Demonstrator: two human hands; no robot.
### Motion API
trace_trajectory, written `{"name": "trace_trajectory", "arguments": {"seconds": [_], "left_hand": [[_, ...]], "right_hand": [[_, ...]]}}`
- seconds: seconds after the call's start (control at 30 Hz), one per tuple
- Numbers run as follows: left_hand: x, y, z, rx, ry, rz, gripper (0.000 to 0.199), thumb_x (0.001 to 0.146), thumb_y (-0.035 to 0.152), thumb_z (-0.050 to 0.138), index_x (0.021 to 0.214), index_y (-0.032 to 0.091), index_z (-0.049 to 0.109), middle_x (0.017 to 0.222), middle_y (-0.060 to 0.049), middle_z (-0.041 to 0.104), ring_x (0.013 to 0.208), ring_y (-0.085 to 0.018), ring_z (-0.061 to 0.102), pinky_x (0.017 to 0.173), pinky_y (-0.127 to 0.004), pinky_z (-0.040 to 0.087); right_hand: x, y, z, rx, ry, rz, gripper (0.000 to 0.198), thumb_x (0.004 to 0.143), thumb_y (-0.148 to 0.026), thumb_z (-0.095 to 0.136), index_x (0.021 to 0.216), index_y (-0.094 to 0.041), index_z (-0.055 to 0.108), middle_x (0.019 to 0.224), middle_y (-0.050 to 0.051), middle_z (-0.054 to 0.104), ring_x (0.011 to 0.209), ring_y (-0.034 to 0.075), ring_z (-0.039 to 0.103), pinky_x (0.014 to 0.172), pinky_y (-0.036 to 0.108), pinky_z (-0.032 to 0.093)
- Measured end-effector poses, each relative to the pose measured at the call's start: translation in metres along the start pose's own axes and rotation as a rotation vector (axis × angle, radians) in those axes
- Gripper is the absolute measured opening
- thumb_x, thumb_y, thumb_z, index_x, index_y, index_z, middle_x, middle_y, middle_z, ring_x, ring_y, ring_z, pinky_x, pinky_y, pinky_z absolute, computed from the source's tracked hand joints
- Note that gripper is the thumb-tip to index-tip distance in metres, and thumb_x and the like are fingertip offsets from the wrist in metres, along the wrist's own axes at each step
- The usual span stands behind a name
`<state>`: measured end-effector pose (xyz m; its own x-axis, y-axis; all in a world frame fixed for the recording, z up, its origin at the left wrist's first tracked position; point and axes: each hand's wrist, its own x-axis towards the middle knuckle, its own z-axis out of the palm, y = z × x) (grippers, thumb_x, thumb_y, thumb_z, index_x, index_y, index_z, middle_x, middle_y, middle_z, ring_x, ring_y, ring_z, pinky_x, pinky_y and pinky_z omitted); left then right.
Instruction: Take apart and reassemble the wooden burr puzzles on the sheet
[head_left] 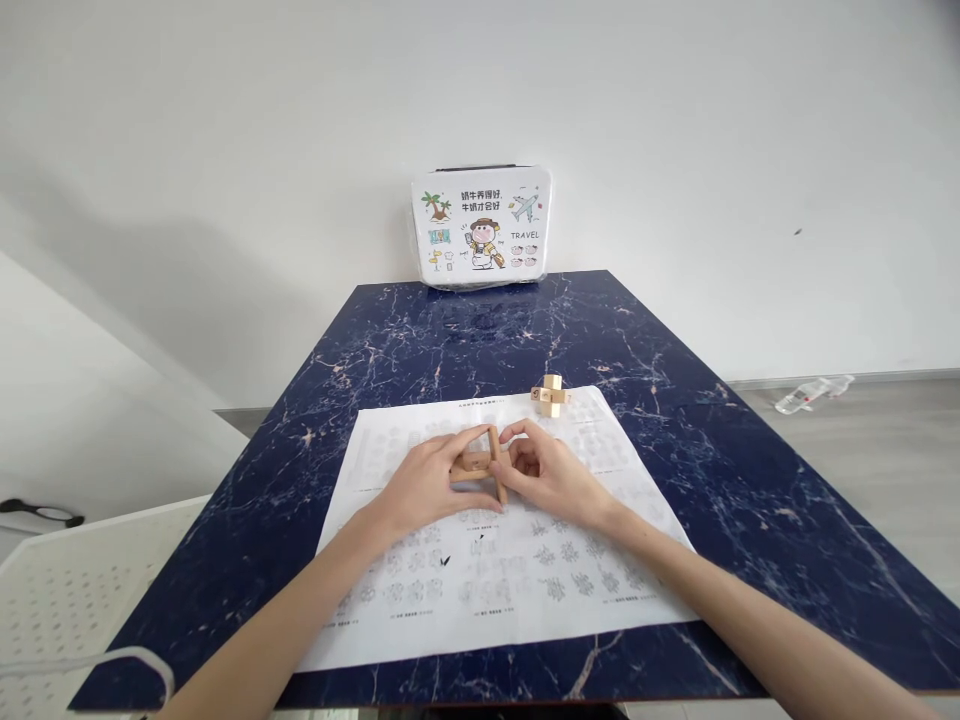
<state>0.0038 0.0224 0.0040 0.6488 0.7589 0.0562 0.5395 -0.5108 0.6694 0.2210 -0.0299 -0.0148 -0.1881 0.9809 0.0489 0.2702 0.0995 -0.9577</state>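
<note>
From here, the small brown wooden-bar frame [474, 461] looks partly joined: bars already cross, gaps remain, and how much is left I can't tell. It's over the white printed paper sheet [330, 640] on the dark-blue marbled tabletop [675, 440]. The left hand's [429, 478] fingers spread around a bar; the right hand's [556, 478] close on the frame's other side.

White wall [720, 150], soft shadow [225, 290] at left; blue veined table [615, 335]; grey floor [892, 450] at right.
</note>
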Motion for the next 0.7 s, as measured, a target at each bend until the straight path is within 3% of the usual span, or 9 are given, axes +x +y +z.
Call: {"name": "trace_trajectory", "arguments": {"seconds": [0.13, 0.4, 0.57, 0.63, 0.7], "left_hand": [[0.001, -0.002, 0.0, 0.113, 0.018, 0.017, 0.074, 0.093, 0.069, 0.066, 0.155, 0.033, 0.052, 0.111, -0.007, 0.079, 0.103, -0.034, 0.073, 0.098, -0.054, 0.053], [0.0, 0.005, 0.0, 0.183, 0.038, -0.008, 0.062, 0.101, 0.068, 0.053, 0.147, 0.027, 0.056, 0.089, -0.003, 0.08, 0.086, -0.028, 0.074, 0.085, -0.042, 0.055], [0.0, 0.0, -0.002, 0.116, 0.098, 0.028, 0.042, 0.104, 0.058, 0.051, 0.109, 0.024, 0.074, 0.092, -0.004, 0.078, 0.078, -0.021, 0.068, 0.075, -0.034, 0.051], [0.001, -0.003, -0.003, 0.029, 0.141, -0.009, 0.047, 0.105, 0.058, 0.05, 0.084, 0.021, 0.071, 0.077, -0.003, 0.072, 0.061, -0.016, 0.058, 0.062, -0.03, 0.043], [0.002, -0.006, -0.002, -0.082, 0.201, -0.084, 0.056, 0.104, 0.06, 0.049, 0.065, 0.02, 0.058, 0.059, 0.0, 0.056, 0.049, -0.012, 0.042, 0.052, -0.029, 0.032]], "right_hand": [[-0.001, -0.005, -0.001, -0.05, 0.021, 0.012, 0.031, 0.091, -0.039, 0.066, 0.114, -0.022, 0.052, 0.072, 0.0, 0.071, 0.061, 0.017, 0.061, 0.058, 0.032, 0.047], [-0.003, -0.009, -0.004, -0.29, 0.137, -0.02, 0.022, 0.091, -0.037, 0.059, 0.108, -0.023, 0.059, 0.073, 0.001, 0.075, 0.058, 0.018, 0.063, 0.061, 0.034, 0.048], [0.0, 0.001, -0.008, -0.31, 0.204, -0.012, 0.023, 0.096, -0.046, 0.058, 0.103, -0.025, 0.062, 0.069, 0.0, 0.072, 0.056, 0.019, 0.062, 0.057, 0.033, 0.045], [0.001, 0.006, -0.009, -0.342, 0.22, -0.023, 0.025, 0.098, -0.048, 0.057, 0.105, -0.025, 0.063, 0.071, 0.0, 0.073, 0.057, 0.019, 0.062, 0.058, 0.033, 0.045], [0.002, 0.01, -0.009, -0.419, 0.239, -0.052, 0.026, 0.1, -0.048, 0.054, 0.108, -0.024, 0.062, 0.074, 0.001, 0.074, 0.058, 0.02, 0.062, 0.058, 0.033, 0.043]]}}
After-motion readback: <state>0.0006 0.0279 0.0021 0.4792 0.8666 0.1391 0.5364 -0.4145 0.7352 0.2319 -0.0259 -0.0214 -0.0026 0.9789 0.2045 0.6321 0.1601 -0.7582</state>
